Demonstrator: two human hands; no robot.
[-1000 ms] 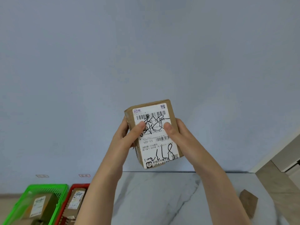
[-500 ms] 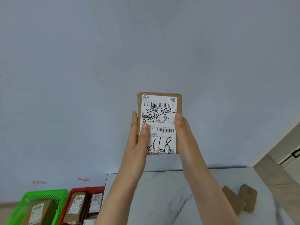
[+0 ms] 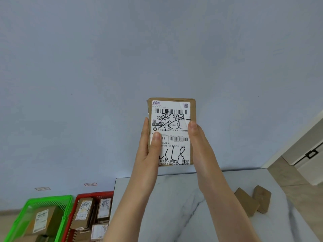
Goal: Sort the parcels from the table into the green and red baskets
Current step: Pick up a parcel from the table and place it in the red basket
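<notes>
Parcel [image 3: 172, 119] clamped between left hand [image 3: 150, 151] and right hand [image 3: 199, 145], label upright; printed 505-101-13, handwritten maybe 68; tilt seen earlier removed

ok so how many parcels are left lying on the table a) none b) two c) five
b: a brown parcel and a second brown parcel lie on the table, right of the arms; the labelled parcel is held up by the left hand and right hand.
</notes>
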